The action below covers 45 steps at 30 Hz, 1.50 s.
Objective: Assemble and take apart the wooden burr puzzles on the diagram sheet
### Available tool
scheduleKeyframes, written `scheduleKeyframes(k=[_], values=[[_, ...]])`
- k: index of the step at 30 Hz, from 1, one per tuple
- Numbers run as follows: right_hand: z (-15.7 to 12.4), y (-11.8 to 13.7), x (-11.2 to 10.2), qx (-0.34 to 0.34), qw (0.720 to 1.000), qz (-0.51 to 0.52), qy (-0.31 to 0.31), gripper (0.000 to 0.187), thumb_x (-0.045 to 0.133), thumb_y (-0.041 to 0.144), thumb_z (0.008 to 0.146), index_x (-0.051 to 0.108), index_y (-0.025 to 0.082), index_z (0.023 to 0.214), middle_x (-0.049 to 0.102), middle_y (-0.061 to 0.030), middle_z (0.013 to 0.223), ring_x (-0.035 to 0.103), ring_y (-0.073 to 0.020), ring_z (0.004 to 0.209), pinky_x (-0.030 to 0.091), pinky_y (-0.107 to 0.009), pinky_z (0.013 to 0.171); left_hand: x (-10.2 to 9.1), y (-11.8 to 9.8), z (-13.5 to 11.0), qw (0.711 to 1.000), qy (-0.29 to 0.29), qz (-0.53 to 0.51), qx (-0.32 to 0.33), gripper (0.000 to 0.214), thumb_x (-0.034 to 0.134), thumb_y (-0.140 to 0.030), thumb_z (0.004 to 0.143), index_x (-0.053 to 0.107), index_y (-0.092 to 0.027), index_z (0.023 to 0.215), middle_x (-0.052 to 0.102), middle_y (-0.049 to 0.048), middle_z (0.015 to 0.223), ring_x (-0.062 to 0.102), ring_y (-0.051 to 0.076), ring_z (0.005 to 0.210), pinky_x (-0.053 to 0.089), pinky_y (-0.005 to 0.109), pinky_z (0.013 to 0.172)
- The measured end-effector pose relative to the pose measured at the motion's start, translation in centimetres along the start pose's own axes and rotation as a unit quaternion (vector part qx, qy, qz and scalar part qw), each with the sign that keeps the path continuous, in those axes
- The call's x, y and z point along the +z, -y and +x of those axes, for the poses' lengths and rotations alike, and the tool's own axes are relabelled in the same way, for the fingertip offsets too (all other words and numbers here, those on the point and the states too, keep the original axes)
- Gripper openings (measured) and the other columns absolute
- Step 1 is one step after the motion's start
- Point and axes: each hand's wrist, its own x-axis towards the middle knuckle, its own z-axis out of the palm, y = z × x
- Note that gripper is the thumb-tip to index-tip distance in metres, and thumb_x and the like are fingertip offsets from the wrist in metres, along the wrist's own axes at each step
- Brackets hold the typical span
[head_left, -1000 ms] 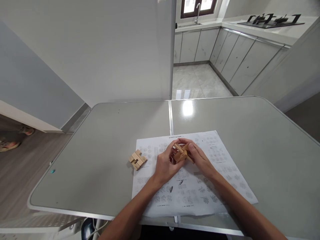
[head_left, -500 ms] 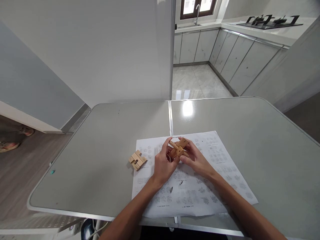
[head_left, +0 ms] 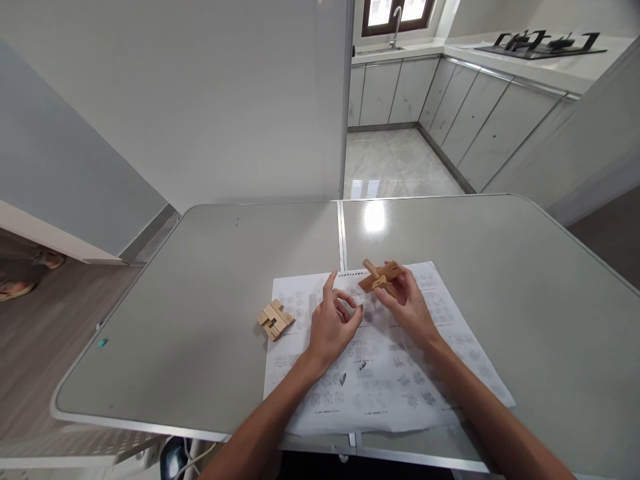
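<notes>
My right hand (head_left: 409, 308) holds a wooden interlocking puzzle (head_left: 381, 275) made of crossed bars, raised a little over the printed sheet. A round-looking peg sticks out of it toward the upper left. My left hand (head_left: 334, 324) is apart from the puzzle, with its index finger raised and the thumb curved toward the other fingers; nothing shows between them. To the left, a flat group of notched wooden pieces (head_left: 276, 320) lies partly on the edge of the paper sheet (head_left: 395, 400). The sheet bears rows of small diagrams and has two small torn spots.
A grey folding table (head_left: 210, 267) with a metal rim and a centre seam carries everything. A small teal bit (head_left: 103, 343) lies near its left edge. Beyond are a kitchen counter and a gas hob (head_left: 543, 45). A person's foot (head_left: 17, 289) shows at far left.
My left hand has let go of the wooden puzzle. My right hand has carried it slightly right and up, away from the left hand. The flat pieces stayed put.
</notes>
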Motion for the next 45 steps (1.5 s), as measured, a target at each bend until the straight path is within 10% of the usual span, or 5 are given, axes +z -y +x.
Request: scheduleKeyframes(k=[11,28,40,45], values=[[2.2,-0.8,-3.7,0.01,0.934,-0.241,-0.262,0.083,0.082,0.057,0.077,0.052,0.022,0.146,0.063,-0.0138,0.139,0.064,-0.0342,0.121,0.053,-0.05,0.101,0.1,-0.2,0.0,1.0,0.012,0.018,-0.002,0.061,0.065,-0.024,0.094,0.037,-0.028,0.148,0.07,-0.0047,0.094,0.061,0.01,0.06,0.05,0.025,0.061],[3.0,-2.3,-5.0,0.027,0.922,-0.276,-0.269,0.083,0.079,0.06,0.076,0.05,0.022,0.144,0.063,-0.0132,0.135,0.059,-0.0349,0.119,0.052,-0.05,0.099,0.1,-0.2,0.0,1.0,0.016,0.024,-0.001,0.052,0.064,-0.024,0.094,0.042,-0.028,0.14,0.069,-0.0057,0.092,0.06,0.01,0.06,0.051,0.025,0.062],[3.5,-2.5,-5.6,0.007,0.898,-0.328,-0.295,0.048,0.071,0.066,0.077,0.05,0.025,0.092,0.058,-0.0097,0.1,0.047,-0.0417,0.121,0.038,-0.063,0.11,0.1,-0.1,0.0,0.999,0.02,0.03,0.004,0.048,0.064,-0.025,0.094,0.043,-0.028,0.138,0.069,-0.0049,0.092,0.06,0.01,0.059,0.051,0.025,0.061],[3.2,-2.0,-5.6,0.032,0.904,-0.318,-0.285,0.063,0.072,0.067,0.077,0.056,0.019,0.115,0.061,-0.017,0.12,0.043,-0.0446,0.132,0.038,-0.062,0.112,-0.1,-0.4,0.0,0.999,0.022,0.027,0.005,0.046,0.063,-0.026,0.094,0.045,-0.027,0.136,0.068,-0.0049,0.092,0.06,0.01,0.059,0.051,0.025,0.061]])
